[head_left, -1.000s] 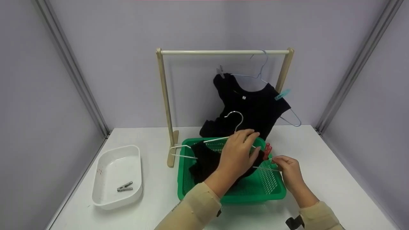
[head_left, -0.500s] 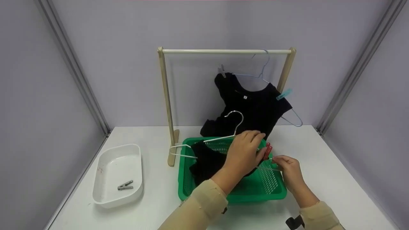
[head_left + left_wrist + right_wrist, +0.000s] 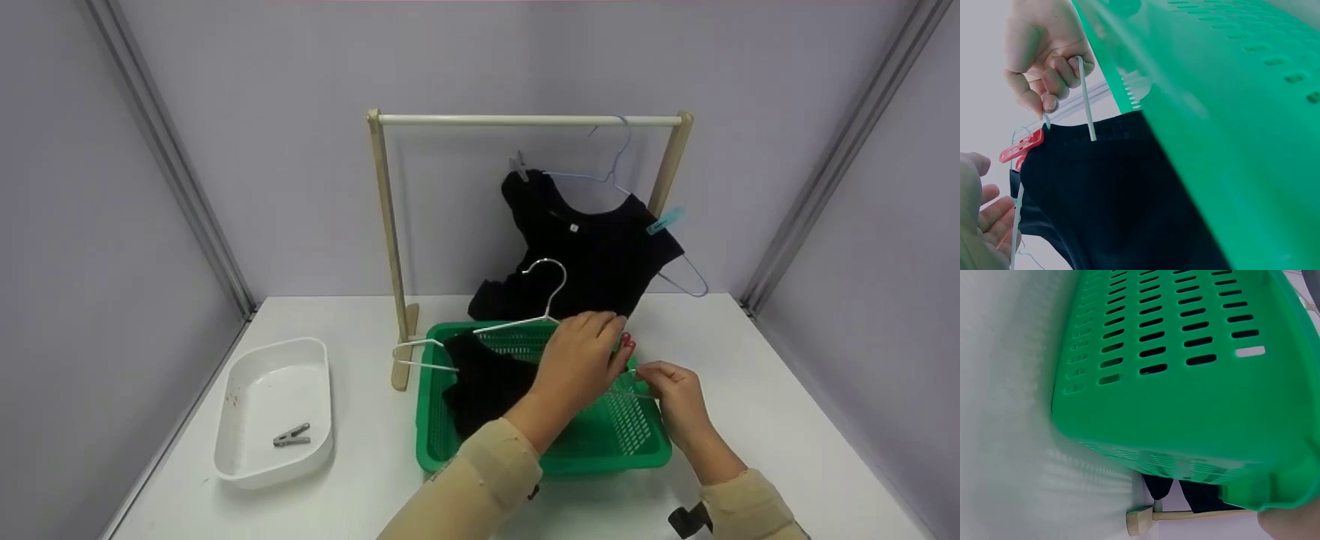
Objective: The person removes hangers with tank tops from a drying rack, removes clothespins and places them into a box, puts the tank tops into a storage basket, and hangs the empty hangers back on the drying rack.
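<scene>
A black sleeveless top (image 3: 487, 382) on a white wire clothes hanger (image 3: 514, 325) lies over a green basket (image 3: 431, 442). My right hand (image 3: 679, 401) grips the hanger's right end; in the left wrist view its fingers (image 3: 1055, 83) curl round the wire. A red clothespin (image 3: 1023, 145) clips the top's shoulder near that end. My left hand (image 3: 577, 367) is over the hanger's right arm, beside the clothespin, with its fingers (image 3: 999, 216) loosely extended behind the wire. The right wrist view shows mostly the basket's side (image 3: 1185, 405).
Behind the basket stands a rack with a white rail (image 3: 487, 120). A second black top (image 3: 585, 247) hangs there on a blue hanger (image 3: 621, 154), with a grey clothespin (image 3: 519, 166) and a turquoise clothespin (image 3: 665, 221). At left, a white tray (image 3: 321, 390) holds a grey clothespin (image 3: 291, 435).
My left hand has slid right and slightly down along the hanger, now covering more of the red clothespin. My right hand keeps its grip on the hanger's end.
</scene>
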{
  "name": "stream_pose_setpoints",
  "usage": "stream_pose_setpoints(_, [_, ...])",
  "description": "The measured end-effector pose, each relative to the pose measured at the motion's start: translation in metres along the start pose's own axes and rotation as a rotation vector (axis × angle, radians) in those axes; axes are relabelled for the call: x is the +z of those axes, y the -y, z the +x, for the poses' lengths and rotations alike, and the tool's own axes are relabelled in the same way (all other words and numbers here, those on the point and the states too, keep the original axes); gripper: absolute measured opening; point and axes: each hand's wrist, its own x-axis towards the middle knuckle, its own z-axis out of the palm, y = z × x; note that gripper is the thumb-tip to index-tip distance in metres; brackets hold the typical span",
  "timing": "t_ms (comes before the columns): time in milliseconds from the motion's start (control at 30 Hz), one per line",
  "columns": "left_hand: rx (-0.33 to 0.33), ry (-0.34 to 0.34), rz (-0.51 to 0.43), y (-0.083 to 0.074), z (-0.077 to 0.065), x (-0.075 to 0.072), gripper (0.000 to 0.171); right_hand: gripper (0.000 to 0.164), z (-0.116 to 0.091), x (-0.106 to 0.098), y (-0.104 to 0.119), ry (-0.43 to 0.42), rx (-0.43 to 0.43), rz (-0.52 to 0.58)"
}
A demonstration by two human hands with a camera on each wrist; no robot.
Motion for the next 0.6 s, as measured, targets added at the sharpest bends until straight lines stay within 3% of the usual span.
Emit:
stream_pose_setpoints(433, [0.091,0.024,0.075,-0.0067,-0.0017,0.0100,0.030,0.026,0.0023,-0.0024,-0.0028,0.026,-0.012,0.025])
stream_pose_setpoints(600, [0.084,0.044,0.040,-0.0060,-0.0018,0.0076,0.024,0.025,0.0014,-0.0013,-0.0034,0.021,-0.019,0.023])
